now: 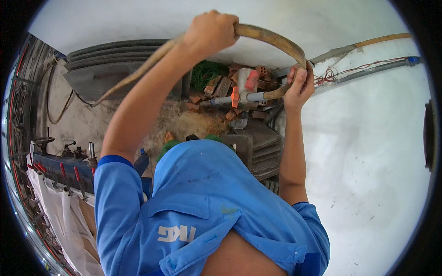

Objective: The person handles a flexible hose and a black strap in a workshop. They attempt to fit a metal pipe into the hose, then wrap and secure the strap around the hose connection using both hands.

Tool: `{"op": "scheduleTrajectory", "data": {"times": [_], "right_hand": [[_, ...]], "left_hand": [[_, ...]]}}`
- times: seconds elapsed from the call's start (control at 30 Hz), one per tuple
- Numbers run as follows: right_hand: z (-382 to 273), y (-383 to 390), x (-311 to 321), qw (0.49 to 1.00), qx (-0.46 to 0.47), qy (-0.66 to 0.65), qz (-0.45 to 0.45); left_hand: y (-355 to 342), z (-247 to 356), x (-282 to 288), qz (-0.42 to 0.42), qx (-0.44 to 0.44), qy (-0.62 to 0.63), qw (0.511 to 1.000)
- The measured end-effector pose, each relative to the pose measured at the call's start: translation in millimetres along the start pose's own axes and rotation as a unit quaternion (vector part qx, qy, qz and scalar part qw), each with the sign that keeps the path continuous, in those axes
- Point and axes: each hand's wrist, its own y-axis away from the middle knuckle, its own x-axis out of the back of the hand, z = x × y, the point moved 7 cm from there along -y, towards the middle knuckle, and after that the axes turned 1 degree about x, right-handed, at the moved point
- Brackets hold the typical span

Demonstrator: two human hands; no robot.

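**At the top of the frame, a tan hose (pixel 269 37) bends in a high arch**

From the left side of the frame, the hose runs up behind the left forearm, crosses the upper middle and curves down toward the right. The left hand (pixel 212 33) wraps around it near the top of the arch, fingers curled in a fist. The right hand (pixel 299 87) grips it lower down, right of centre, where it turns back sharply toward a grey pipe (pixel 255 97). The hose end meets that pipe; whether it is pushed over or only against it, I cannot tell.

An orange valve handle (pixel 235 97) sits on the pipe near the middle of the frame, with bricks (pixel 223 86) and green netting (pixel 202 76) heaped just above.

The hose looks thick-walled and rubbery: it should bend in a wide curve but spring back, and be likely to kink at the tight turn. Its long tail probably adds some drag; whether it holds water cannot be seen. The dull, stained skin may give fair grip, though it would turn slippery if wet. The best hold is probably close behind the end, with a second one farther back to carry the arch.
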Motion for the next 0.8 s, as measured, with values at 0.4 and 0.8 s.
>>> {"op": "scheduleTrajectory", "data": {"times": [0.4,0.8], "right_hand": [[8.6,-4.7,6.9,0.994,-0.067,-0.057,0.062],[1.0,-7.0,17.0,0.992,-0.026,0.124,0.010]], "left_hand": [[-135.7,81.5,54.6,0.092,-0.300,-0.197,0.929],[-100.0,5.7,-63.0,0.043,-0.156,0.033,0.986]]}}
